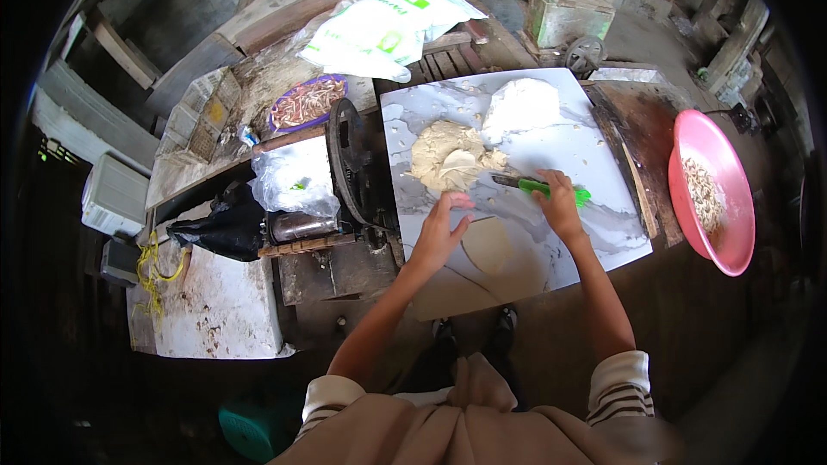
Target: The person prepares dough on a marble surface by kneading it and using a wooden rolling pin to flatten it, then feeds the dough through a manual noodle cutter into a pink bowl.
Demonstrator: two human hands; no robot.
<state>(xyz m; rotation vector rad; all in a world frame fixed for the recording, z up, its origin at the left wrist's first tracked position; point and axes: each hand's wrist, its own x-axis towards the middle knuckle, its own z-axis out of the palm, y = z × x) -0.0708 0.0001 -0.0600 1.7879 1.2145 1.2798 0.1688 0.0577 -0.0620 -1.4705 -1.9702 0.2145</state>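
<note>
Under R hand [562, 200], green-handled knife [529, 185], prob.

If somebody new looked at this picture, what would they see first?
Probably the big pink basin, standing out at the far right with pale bits inside. Next might come the lumpy cream dough on the marbled board in the middle, and the bright green handle at the person's right hand.

bare strip along the right of the marbled board [594, 146], narrow gap between the two hands over the flat dough piece [488, 245], dough mound [439, 155] blocking the way beyond the left hand [441, 224], green-handled knife [530, 186] lying across the way at the right hand [560, 202], black wheel [345, 151] standing along the left edge
</note>
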